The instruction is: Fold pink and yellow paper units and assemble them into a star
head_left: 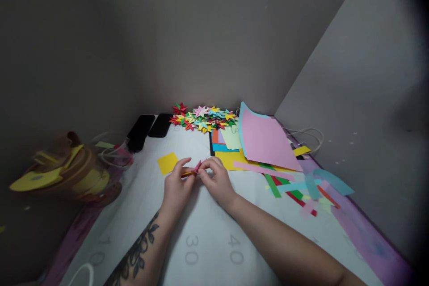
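Both hands meet over the middle of the white sheet. A small folded paper piece [197,166], pink with some yellow-orange beside it, sits between their fingertips. My left hand [179,181] pinches it from the left, thumb below and index finger above. From the right, the thumb and index finger of my right hand [217,178] close on its pink part. The fingers cover much of the piece, so its full shape is hidden. A yellow paper square [167,163] lies flat just left of my left hand.
Folded paper stars [203,118] are heaped at the back. Right of them lie coloured sheets, with a large pink sheet [268,138] on top, and scattered paper strips [295,190]. Two black phones [161,125] rest back left. A brown and yellow container [80,174] stands far left near cables.
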Available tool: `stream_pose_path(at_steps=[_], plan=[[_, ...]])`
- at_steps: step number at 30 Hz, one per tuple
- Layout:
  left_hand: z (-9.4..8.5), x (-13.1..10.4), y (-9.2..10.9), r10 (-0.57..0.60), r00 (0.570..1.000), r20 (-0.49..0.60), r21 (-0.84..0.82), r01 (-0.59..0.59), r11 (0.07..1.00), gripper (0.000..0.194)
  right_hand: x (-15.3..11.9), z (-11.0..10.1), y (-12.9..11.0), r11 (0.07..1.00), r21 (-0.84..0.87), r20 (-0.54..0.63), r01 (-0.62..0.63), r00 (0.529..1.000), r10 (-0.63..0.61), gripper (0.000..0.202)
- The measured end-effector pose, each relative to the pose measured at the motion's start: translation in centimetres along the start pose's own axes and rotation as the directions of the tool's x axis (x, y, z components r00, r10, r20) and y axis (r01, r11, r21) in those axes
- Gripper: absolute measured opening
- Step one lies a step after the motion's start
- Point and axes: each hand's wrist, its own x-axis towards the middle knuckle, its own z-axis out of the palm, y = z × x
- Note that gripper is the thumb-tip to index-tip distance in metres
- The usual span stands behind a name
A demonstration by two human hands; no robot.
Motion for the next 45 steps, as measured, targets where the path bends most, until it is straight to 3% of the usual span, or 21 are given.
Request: stream_pose_path(at_steps=[6, 14, 19, 22, 25, 27, 29, 33, 37, 41, 45], plan=[[0.2, 0.4, 0.0, -0.107, 0.994, -0.038, -0.058, 0.105, 0.993, 0.041, 0.0, -0.1, 0.4, 0.992, -0.027, 0.015, 0.119, 0.993, -0.119, 0.008], [0.2, 0.0, 0.2, -0.087, 0.996, 0.002, -0.089, 0.087, 0.992, 0.039, 0.2, 0.0, 0.3, 0.99, -0.085, 0.014, 0.113, 0.994, -0.113, 0.01], [0.2, 0.0, 0.5, -0.085, 0.996, 0.036, -0.098, 0.088, 0.991, 0.038, 0.3, 0.1, 0.2, 0.998, 0.004, 0.017, -0.068, 0.998, 0.068, 0.011], [0.3, 0.2, 0.7, -0.131, 0.988, 0.08, -0.183, 0.143, 0.973, 0.041, 0.3, 0.5, 0.5, 0.962, 0.154, -0.044, -0.223, 0.972, 0.233, 0.008], [0.3, 0.3, 1.1, -0.175, 0.976, 0.127, -0.229, 0.2, 0.953, 0.044, 0.3, 1.0, 0.9, 0.803, 0.436, 0.055, -0.406, 0.903, 0.427, 0.035], [0.3, 0.3, 1.3, -0.2, 0.968, 0.153, -0.228, 0.232, 0.946, 0.047, 0.3, 1.1, 1.0, 0.665, 0.56, 0.185, -0.494, 0.857, 0.48, 0.044], [0.3, 0.3, 1.4, -0.22, 0.959, 0.179, -0.215, 0.256, 0.942, 0.051, 0.3, 1.0, 0.9, 0.611, 0.598, 0.226, -0.52, 0.84, 0.494, 0.045], [0.2, 0.2, 1.4, -0.248, 0.937, 0.245, -0.243, 0.307, 0.92, 0.061, 0.3, 0.5, 0.3, 0.672, 0.542, 0.191, -0.504, 0.853, 0.486, 0.042], [0.2, 0.3, 1.2, -0.264, 0.926, 0.269, -0.282, 0.338, 0.898, 0.058, 0.2, 0.3, 0.2, 0.735, 0.485, 0.227, -0.473, 0.88, 0.417, 0.038], [0.0, 0.5, 0.9, -0.278, 0.929, 0.245, -0.347, 0.352, 0.869, 0.054, 0.0, 0.5, 0.7, 0.759, 0.503, 0.166, -0.414, 0.908, 0.384, 0.042], [0.0, 0.5, 1.0, -0.306, 0.92, 0.246, -0.408, 0.385, 0.828, 0.059, -0.2, 0.6, 1.3, 0.751, 0.503, 0.151, -0.429, 0.899, 0.412, 0.04]])
